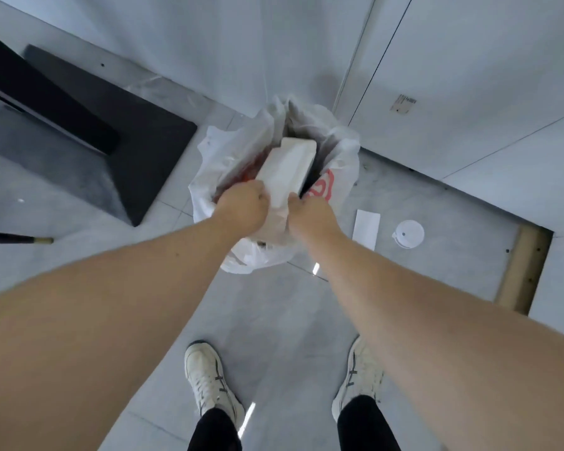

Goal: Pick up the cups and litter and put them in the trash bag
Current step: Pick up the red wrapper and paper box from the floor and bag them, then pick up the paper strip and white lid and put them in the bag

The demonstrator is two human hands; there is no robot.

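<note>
A white plastic trash bag (336, 177) with red print stands on the grey floor in front of me. A white paper bag (288, 169) pokes out of its mouth, tilted away from me. My left hand (243, 206) grips the paper bag's near left side. On its near right side my right hand (308, 211) is closed too. To the right of the trash bag, a flat white paper slip (366, 228) and a round white cup lid (408, 233) lie on the floor.
A black table base (134, 157) and its slanted leg (30, 92) stand at the left. A thin dark chair leg (17, 239) reaches in from the left edge. White cabinet panels (469, 76) rise behind, with a wooden strip (523, 271) at the right. My shoes (209, 382) are below.
</note>
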